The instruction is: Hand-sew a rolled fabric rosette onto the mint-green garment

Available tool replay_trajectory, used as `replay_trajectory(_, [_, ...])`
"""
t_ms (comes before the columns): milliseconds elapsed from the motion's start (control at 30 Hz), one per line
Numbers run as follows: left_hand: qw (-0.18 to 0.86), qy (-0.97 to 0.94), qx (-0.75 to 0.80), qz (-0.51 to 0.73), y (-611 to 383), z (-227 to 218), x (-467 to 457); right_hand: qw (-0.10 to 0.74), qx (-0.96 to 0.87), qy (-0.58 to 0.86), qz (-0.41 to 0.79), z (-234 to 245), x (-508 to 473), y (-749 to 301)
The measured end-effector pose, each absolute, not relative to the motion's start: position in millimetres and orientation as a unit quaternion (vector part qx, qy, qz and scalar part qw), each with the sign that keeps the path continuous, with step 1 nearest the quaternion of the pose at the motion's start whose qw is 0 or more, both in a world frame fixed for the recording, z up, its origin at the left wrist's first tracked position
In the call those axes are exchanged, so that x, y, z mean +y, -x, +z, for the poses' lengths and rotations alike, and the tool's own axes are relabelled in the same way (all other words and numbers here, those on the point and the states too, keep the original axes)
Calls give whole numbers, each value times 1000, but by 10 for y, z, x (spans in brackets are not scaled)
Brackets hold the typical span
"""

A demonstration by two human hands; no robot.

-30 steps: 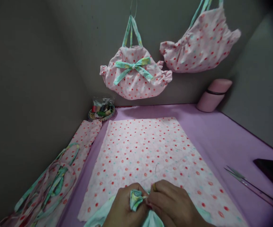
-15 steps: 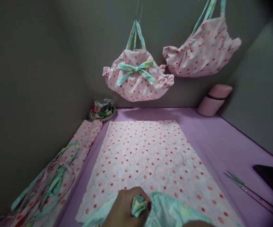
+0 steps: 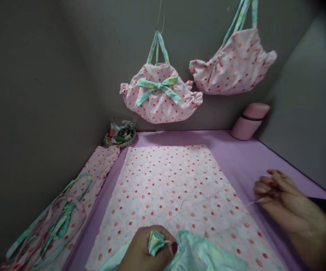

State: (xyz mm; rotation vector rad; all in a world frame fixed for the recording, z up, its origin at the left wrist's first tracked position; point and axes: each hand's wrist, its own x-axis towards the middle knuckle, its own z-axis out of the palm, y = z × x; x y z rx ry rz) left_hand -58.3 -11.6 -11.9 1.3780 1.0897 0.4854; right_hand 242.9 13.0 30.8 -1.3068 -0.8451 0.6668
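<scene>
At the bottom centre, my left hand (image 3: 148, 248) is closed around bunched mint-green fabric (image 3: 208, 252) with yellow patches. A small folded end of it pokes out between thumb and index finger, with a pale thread (image 3: 167, 241) at it. My right hand (image 3: 287, 210) is raised at the right, blurred by motion, its fingers curled in a pinch. A pale thread stretches left from these fingers; whether a needle is in them I cannot tell. Under the green fabric lies a pink dotted cloth (image 3: 163, 180).
Fabric straps (image 3: 64, 222) lie on another dotted cloth at left. A basket (image 3: 106, 140) of thread spools stands behind. Two dotted bags, one with a bow (image 3: 163, 109), one plainer (image 3: 233, 67), hang above the purple table (image 3: 230, 150). A pink bottle (image 3: 246, 128) leans at the back right.
My right hand has moved from the bottom edge up to the right, with a thread trailing from it. It now covers the scissors. My left hand keeps its hold; the view has shifted slightly.
</scene>
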Motion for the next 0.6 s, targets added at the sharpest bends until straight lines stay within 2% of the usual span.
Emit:
replay_trajectory(100, [613,-596,473,213,580,-144,-115,589,-395,564,423,148,28,-1967])
replay_trajectory(133, [615,-595,472,212,579,-146,-113,546,-417,563,459,107,-14,-1815])
replay_trajectory(167, [617,-595,470,211,577,-145,-111,464,-479,552,500,78,-57,-1684])
replay_trajectory(267, [628,-595,458,202,572,-114,-102,299,-602,518,529,58,-151,-1455])
replay_trajectory(333, [627,-598,459,197,569,-79,-97,255,-644,509,511,85,-177,-1405])
replay_trajectory(400, [624,-600,462,194,566,-52,-95,235,-675,497,492,121,-178,-1389])
replay_trajectory(467, [626,-596,463,196,567,-43,-98,251,-687,492,472,143,-161,-1401])
replay_trajectory(533, [633,-589,461,198,572,-46,-105,317,-655,520,448,135,-121,-1480])
replay_trajectory(600, [636,-588,460,196,579,-44,-112,431,-565,590,383,96,-49,-1665])
